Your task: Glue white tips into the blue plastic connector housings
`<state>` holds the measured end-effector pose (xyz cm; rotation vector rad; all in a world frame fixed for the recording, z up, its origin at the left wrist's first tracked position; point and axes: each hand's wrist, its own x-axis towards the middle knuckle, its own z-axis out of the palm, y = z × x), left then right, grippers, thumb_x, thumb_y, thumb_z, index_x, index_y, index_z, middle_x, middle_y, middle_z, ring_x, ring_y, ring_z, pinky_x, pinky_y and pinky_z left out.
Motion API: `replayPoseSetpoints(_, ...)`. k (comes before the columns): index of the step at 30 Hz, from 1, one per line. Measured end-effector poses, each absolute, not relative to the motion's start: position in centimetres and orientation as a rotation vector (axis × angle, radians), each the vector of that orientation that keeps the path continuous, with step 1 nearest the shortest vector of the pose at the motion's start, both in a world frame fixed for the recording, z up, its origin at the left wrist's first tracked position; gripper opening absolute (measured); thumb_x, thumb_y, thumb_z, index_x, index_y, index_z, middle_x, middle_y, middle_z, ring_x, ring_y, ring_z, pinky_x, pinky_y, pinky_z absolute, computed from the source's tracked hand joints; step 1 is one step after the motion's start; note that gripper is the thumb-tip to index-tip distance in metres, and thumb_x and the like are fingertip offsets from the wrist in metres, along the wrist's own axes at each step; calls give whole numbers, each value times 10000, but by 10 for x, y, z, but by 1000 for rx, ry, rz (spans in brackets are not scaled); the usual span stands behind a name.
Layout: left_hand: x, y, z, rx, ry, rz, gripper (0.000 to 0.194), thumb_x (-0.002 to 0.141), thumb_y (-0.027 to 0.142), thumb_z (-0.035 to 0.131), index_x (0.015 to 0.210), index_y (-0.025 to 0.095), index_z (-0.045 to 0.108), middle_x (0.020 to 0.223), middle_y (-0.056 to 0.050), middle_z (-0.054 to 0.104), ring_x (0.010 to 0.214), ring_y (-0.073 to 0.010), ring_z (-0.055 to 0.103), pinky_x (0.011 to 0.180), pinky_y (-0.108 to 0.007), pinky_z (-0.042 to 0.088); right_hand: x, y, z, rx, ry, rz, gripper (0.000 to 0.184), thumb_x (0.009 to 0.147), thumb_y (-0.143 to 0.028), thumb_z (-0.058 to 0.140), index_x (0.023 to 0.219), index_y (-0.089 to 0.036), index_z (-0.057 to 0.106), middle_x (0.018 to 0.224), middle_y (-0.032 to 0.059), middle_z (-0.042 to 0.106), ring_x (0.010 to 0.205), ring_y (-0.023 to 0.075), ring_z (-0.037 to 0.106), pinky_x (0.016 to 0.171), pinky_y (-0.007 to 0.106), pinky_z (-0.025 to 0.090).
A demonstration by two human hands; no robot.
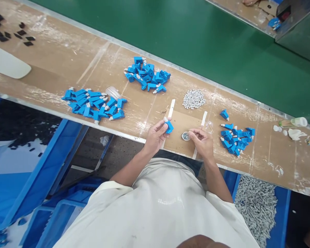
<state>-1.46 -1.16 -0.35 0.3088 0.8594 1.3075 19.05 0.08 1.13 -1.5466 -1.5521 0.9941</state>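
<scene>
My left hand [156, 136] is closed around a small blue plastic part [169, 127] with a whitish tip, held just above the cardboard mat. My right hand [203, 143] is in a pinch over the right side of a small round clear dish [185, 136]. Whatever sits between those fingertips is too small to make out. The dish rests on the cardboard mat [177, 141], which white tape strips hold at its sides. Beyond it lies a pile of small grey pieces [193, 99].
Similar blue parts lie in a heap [147, 75] at the back, a left group [94, 105] and a right group [237, 139]. A clear plastic cup [113, 93] touches the left group. At far right lies a bottle of sticks [293, 122]. Blue bins [51, 165] stand below the table edge.
</scene>
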Motion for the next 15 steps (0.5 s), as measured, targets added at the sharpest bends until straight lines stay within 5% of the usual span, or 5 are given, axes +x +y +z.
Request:
replayPoseSetpoints(8, -13, -11, -3, 291, 906, 1321, 421, 646, 406, 947, 961, 170, 799, 784, -4, 661, 636, -65, 532, 541, -177, 456, 187, -9, 17, -1459, -1772, 618, 179, 949, -334, 627, 868, -226, 744, 772, 33, 605, 667, 174, 525, 597, 323, 455)
replayPoseSetpoints(15, -13, -13, -1, 291, 888, 1268, 374, 709, 401, 904, 964, 152, 787, 758, -15, 667, 635, -74, 559, 537, -180, 466, 194, -6, 20, -1484, -1785, 746, 216, 960, -379, 610, 831, -222, 684, 783, 24, 588, 660, 162, 526, 612, 316, 449)
